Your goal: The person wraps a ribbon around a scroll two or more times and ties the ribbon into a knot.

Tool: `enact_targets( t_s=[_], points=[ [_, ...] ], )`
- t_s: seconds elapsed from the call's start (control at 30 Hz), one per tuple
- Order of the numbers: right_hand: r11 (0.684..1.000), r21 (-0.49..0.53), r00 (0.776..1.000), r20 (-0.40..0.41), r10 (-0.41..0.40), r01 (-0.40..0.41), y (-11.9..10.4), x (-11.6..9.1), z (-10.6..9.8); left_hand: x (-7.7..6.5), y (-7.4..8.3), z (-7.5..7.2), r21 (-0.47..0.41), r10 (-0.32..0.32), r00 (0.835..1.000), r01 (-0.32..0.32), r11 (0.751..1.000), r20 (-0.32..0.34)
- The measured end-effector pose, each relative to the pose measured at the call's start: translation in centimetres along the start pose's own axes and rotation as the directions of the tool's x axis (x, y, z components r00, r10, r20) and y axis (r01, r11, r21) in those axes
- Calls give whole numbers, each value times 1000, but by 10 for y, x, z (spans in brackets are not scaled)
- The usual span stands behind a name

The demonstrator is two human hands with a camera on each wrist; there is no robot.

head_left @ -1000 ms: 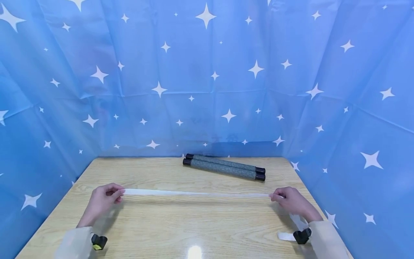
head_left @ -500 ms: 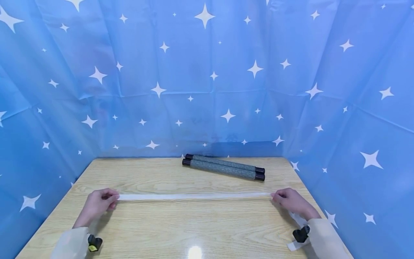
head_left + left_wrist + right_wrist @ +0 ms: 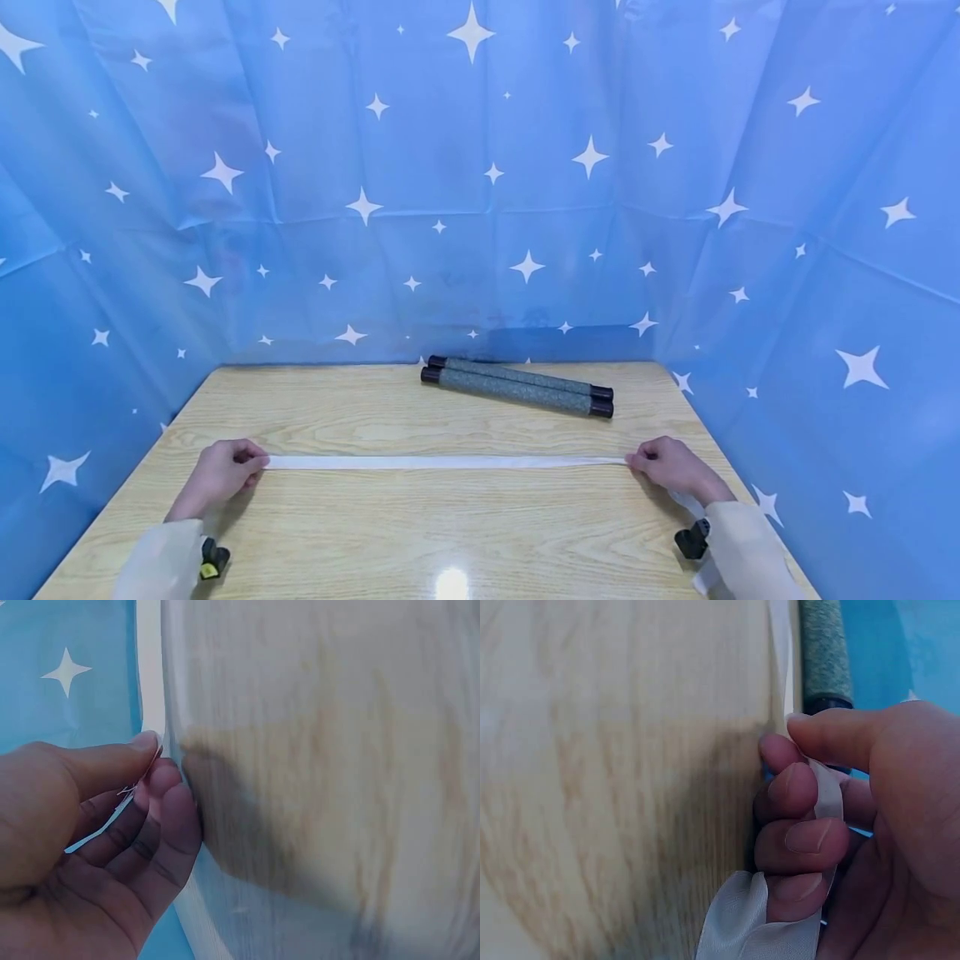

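Note:
A white ribbon (image 3: 442, 462) is stretched nearly straight from side to side, low over the wooden table. My left hand (image 3: 221, 473) pinches its left end between thumb and fingertips; a frayed edge shows by the thumb (image 3: 112, 769) in the left wrist view. On the other side my right hand (image 3: 672, 467) pinches the ribbon between thumb and index finger. From that pinch the slack ribbon (image 3: 739, 919) passes through the curled fingers and hangs below the palm in the right wrist view.
Two grey-green rolls with dark end caps (image 3: 517, 387) lie side by side at the table's back. The wooden table (image 3: 450, 517) ends at a blue curtain with white stars (image 3: 420, 167) behind and on both sides.
My left hand has moved left and slightly nearer, and the ribbon now lies flatter and lower in view. My right hand stays nearly in place; its slack tail has shifted toward the sleeve.

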State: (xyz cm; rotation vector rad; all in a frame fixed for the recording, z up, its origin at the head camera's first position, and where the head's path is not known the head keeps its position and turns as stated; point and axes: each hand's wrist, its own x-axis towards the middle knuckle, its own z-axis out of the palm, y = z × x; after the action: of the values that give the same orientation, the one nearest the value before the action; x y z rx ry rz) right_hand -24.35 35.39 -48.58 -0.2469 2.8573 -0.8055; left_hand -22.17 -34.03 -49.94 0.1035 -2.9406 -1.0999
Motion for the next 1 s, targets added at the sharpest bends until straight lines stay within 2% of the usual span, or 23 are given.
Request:
enact_targets(
  t_s=[0.27, 0.53, 0.77, 0.87, 1.0],
  points=[
    [998, -57, 999, -29, 33, -35, 1, 2, 7, 2, 1, 2, 130, 78, 997, -74, 989, -27],
    [997, -64, 998, -36, 48, -50, 1, 5, 12, 1, 5, -3, 133, 37, 999, -35, 991, -7],
    [996, -77, 998, -38, 46, -49, -1, 1, 11, 0, 26, -1, 149, 167, 985, -162, 976, -28],
    [995, -92, 998, -47, 41, -45, 0, 0, 12, 1, 38, 4, 120, 195, 981, -192, 974, -12],
    [994, -102, 997, -60, 43, -49, 1, 1, 14, 5, 52, 11, 126, 210, 978, -208, 970, -5]
  ],
)
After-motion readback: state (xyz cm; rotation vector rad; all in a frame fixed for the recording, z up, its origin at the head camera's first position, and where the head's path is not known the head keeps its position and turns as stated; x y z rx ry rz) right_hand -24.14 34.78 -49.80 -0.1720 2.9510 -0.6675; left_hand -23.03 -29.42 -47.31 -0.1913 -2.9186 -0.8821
